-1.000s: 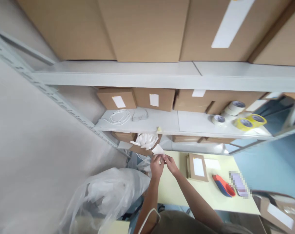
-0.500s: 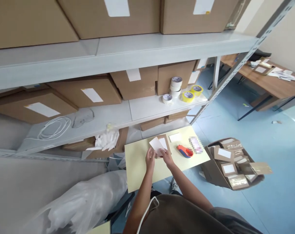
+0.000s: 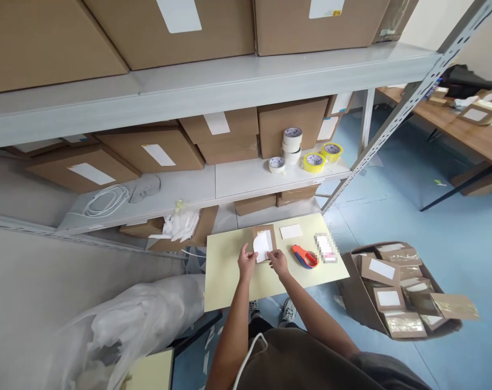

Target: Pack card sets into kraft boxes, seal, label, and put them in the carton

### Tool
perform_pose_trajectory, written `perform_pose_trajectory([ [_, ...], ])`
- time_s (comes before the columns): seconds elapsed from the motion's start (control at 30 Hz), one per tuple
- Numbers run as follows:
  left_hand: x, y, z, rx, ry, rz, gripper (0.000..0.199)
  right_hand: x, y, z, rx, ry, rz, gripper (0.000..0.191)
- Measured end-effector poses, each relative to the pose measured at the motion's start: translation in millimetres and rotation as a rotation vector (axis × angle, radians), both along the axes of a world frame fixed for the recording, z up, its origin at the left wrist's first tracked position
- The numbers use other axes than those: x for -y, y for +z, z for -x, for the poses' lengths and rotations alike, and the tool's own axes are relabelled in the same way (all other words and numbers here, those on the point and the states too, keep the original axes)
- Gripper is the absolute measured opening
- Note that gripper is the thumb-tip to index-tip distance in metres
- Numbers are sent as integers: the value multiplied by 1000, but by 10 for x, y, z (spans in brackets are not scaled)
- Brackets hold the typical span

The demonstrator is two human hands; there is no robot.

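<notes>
On the pale yellow table (image 3: 230, 254), a small cardboard box (image 3: 263, 229) lies flat between my hands. A white label (image 3: 262, 245) covers part of its top, with its left corner curled. My left hand (image 3: 246, 264) pinches the label's lower left edge between thumb and finger. At the lower right edge, my right hand (image 3: 278, 263) has its fingertips closed on the same label. Right of my right hand is an orange and blue tape dispenser (image 3: 305, 257). Behind it lies a stack of white labels (image 3: 290, 231).
A carton (image 3: 351, 292) full of small labelled boxes stands on the floor at right. Shelving (image 3: 246, 181) rises behind the table with tape rolls (image 3: 292, 140) and large boxes. Translucent plastic wrap (image 3: 148, 319) bulges at left. A pixelated item (image 3: 326, 248) lies at the table's right end.
The white label has come down from a tilted position over the box and turned nearly in line with it. My hands have moved slightly left. The camera view has shifted.
</notes>
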State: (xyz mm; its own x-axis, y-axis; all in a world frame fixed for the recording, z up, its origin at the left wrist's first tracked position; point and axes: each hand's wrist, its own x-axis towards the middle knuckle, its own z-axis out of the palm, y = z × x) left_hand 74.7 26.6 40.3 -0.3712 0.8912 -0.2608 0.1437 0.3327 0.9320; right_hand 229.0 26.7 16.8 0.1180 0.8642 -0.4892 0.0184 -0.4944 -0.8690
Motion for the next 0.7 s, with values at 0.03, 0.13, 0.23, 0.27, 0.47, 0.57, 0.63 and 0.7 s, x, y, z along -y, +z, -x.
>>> perform_pose_trajectory([
  [0.03, -41, 0, 37, -21, -8, 26, 80, -19, -29, 1, 22, 26, -4, 34],
  [0.13, -178, -32, 128, -99, -52, 109, 79, -89, -105, 24, 194, 116, -20, 31],
  [0.23, -287, -110, 160, -200, -92, 199, 76, -142, -157, 67, 435, 183, -14, 26],
  [0.27, -313, -143, 156, -233, -103, 230, 75, -151, -168, 85, 496, 207, 1, 24],
  [0.47, -346, -321, 56, -394, -194, 380, 62, -154, -174, 230, 765, 360, 172, 22],
  [0.57, -297, -370, 52, -481, -205, 395, 60, -176, -162, 261, 865, 382, 189, 19],
  [0.63, -261, -385, 82, -521, -160, 381, 65, -194, -148, 235, 881, 356, 174, 17],
  [0.7, -246, -389, 109, -541, -166, 311, 63, -198, -135, 187, 857, 323, 122, 22],
])
